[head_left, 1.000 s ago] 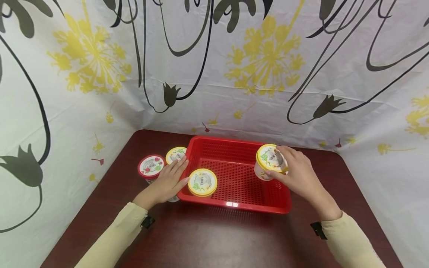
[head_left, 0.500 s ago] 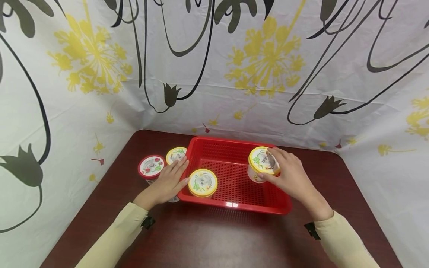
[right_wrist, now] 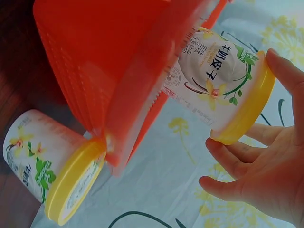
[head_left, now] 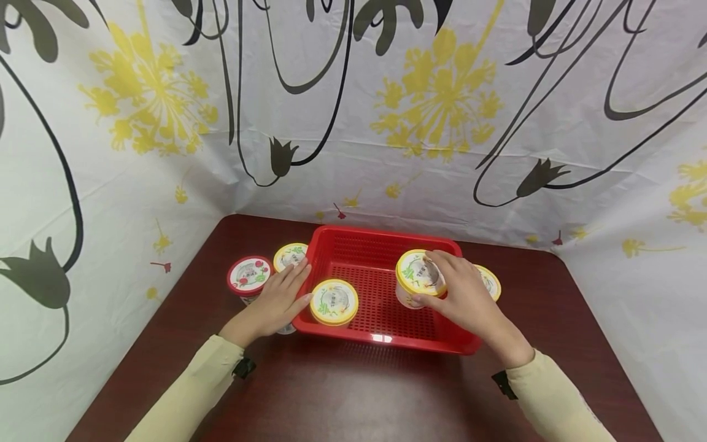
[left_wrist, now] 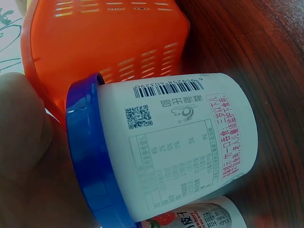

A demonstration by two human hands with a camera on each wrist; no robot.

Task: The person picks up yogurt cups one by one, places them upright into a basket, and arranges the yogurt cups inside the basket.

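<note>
My right hand (head_left: 466,294) pinches a yellow-lidded tub (head_left: 421,273) by its lid, over the right part of the red plastic basket (head_left: 386,341). In the right wrist view, thumb and fingertips grip the lid's edge, and the basket wall covers the lower part of this tub (right_wrist: 216,78). Another yellow-lidded tub (head_left: 334,302) stands at the basket's front left. My left hand (head_left: 270,304) lies with fingers extended at the basket's left rim, over tubs outside it. Close to that hand, the left wrist view has a blue-lidded tub (left_wrist: 171,142), mostly hidden from the head view.
Left of the basket stand a red-lidded tub (head_left: 250,274) and a yellow-lidded tub (head_left: 289,253). A further yellow-lidded tub (head_left: 490,283) stands outside the basket's right side, partly behind my right hand. A patterned cloth (head_left: 353,110) surrounds the dark red table (head_left: 353,393).
My right hand has carried the yellow-lidded tub leftward and slightly toward me over the basket, uncovering the tub outside at right. The left hand has stayed in place.
</note>
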